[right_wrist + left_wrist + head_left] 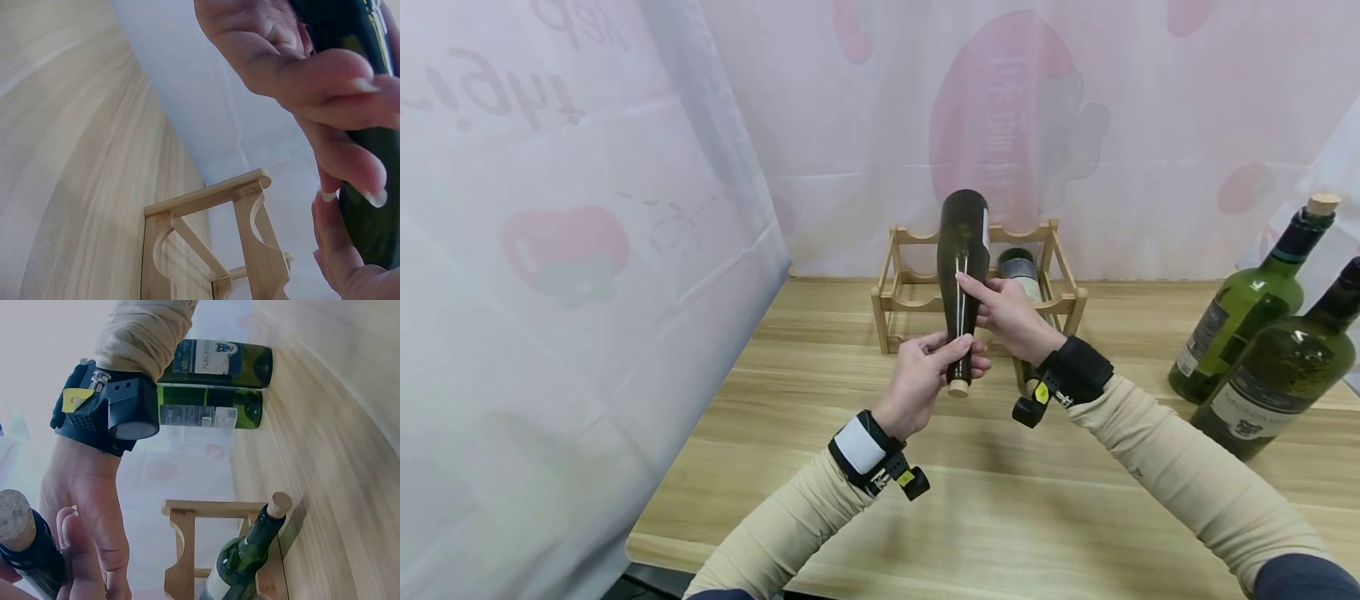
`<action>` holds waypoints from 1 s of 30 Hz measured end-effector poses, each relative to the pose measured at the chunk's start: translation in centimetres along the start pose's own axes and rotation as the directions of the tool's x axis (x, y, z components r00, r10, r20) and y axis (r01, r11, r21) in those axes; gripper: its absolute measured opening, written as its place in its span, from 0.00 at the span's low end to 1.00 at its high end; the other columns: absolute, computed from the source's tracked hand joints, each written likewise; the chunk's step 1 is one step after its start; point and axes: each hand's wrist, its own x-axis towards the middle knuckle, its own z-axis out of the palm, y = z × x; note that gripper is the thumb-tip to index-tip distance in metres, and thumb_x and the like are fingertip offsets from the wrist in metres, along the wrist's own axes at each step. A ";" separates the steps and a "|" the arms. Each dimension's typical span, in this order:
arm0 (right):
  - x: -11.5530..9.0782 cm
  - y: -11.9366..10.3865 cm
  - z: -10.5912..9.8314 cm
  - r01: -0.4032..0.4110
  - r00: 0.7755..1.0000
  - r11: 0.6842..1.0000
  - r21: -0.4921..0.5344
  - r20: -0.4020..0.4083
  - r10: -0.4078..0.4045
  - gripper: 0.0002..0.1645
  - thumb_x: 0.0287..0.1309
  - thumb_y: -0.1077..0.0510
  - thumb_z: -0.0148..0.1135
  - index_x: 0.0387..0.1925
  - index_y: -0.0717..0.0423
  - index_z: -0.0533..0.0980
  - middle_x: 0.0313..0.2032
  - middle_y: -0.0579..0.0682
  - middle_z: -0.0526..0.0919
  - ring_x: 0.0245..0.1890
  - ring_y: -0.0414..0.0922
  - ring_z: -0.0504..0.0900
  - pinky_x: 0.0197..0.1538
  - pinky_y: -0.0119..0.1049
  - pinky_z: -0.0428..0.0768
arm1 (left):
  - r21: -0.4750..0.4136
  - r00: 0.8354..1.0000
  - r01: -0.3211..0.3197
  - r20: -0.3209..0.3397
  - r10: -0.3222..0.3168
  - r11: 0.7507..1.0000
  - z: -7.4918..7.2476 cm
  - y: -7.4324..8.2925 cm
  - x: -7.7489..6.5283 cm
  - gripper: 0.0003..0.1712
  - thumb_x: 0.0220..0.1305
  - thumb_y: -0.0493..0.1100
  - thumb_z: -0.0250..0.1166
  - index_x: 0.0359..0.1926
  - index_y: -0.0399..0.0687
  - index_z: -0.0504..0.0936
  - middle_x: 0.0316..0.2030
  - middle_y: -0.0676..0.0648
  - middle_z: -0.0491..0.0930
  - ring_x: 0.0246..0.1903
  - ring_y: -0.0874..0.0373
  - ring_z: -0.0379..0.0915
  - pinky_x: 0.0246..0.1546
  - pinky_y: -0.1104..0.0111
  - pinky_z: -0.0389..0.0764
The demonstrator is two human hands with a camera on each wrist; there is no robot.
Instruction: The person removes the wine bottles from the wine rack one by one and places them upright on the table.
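A dark green wine bottle point(964, 242) is held above the table, its base up and away and its corked neck toward me. My left hand point(917, 375) grips the neck just above the cork point(958, 388). Around the bottle's body, my right hand point(1011, 312) has its thumb on top and its other fingers at the side and underneath. Behind the held bottle stands a wooden wine rack point(887, 300). Another corked bottle point(1021, 271) lies in the rack's right side, its neck toward me; in the left wrist view, its green neck point(262, 528) sticks out of the rack.
Two green wine bottles stand at the table's right: a corked one point(1240, 308) and a dark-topped one point(1277, 383) with a pale label. The wooden table point(1000, 517) runs back to a printed white curtain point(865, 108), which also hangs on the left.
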 end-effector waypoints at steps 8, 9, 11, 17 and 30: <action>-0.6 0.2 -1.0 0.015 1.000 1.000 0.017 0.020 -0.015 0.33 0.67 0.47 0.56 0.58 0.70 0.63 0.43 0.50 0.80 0.38 0.38 0.83 0.44 0.29 0.82 | 0.020 1.000 0.015 0.001 -0.016 1.000 0.9 -0.4 -0.2 0.17 0.68 0.41 0.60 0.52 0.32 0.78 0.32 0.50 0.85 0.30 0.61 0.85 0.31 0.71 0.82; -0.6 0.2 -1.2 0.021 0.999 0.999 0.027 0.025 -0.022 0.32 0.67 0.47 0.56 0.57 0.70 0.63 0.42 0.50 0.80 0.38 0.38 0.83 0.44 0.29 0.82 | 0.020 1.000 0.016 0.002 -0.016 1.000 1.0 -0.5 -0.1 0.17 0.68 0.41 0.60 0.52 0.32 0.78 0.32 0.50 0.85 0.30 0.61 0.85 0.31 0.71 0.82; -0.7 0.2 -1.4 0.029 0.999 0.999 0.037 0.028 -0.030 0.30 0.66 0.48 0.57 0.55 0.69 0.64 0.41 0.50 0.80 0.37 0.38 0.83 0.44 0.29 0.82 | 0.020 1.000 0.019 0.005 -0.019 1.000 1.2 -0.5 0.0 0.17 0.68 0.41 0.60 0.51 0.31 0.78 0.32 0.50 0.85 0.30 0.61 0.85 0.30 0.71 0.82; -1.0 0.3 -2.1 0.042 0.998 0.999 -0.004 0.047 -0.041 0.27 0.68 0.47 0.55 0.55 0.66 0.65 0.43 0.50 0.78 0.37 0.38 0.81 0.44 0.31 0.81 | 0.017 1.000 0.027 0.008 -0.027 0.999 1.9 -0.9 0.1 0.17 0.68 0.40 0.60 0.50 0.30 0.78 0.31 0.49 0.84 0.29 0.61 0.84 0.32 0.70 0.83; -1.7 0.5 -3.3 0.049 0.998 0.999 -0.006 0.039 -0.049 0.25 0.68 0.48 0.55 0.55 0.64 0.68 0.39 0.46 0.80 0.36 0.37 0.82 0.44 0.30 0.81 | 0.017 0.999 0.027 0.039 -0.027 0.999 2.9 -1.5 0.0 0.17 0.68 0.40 0.59 0.51 0.31 0.78 0.46 0.27 0.79 0.29 0.61 0.84 0.34 0.71 0.84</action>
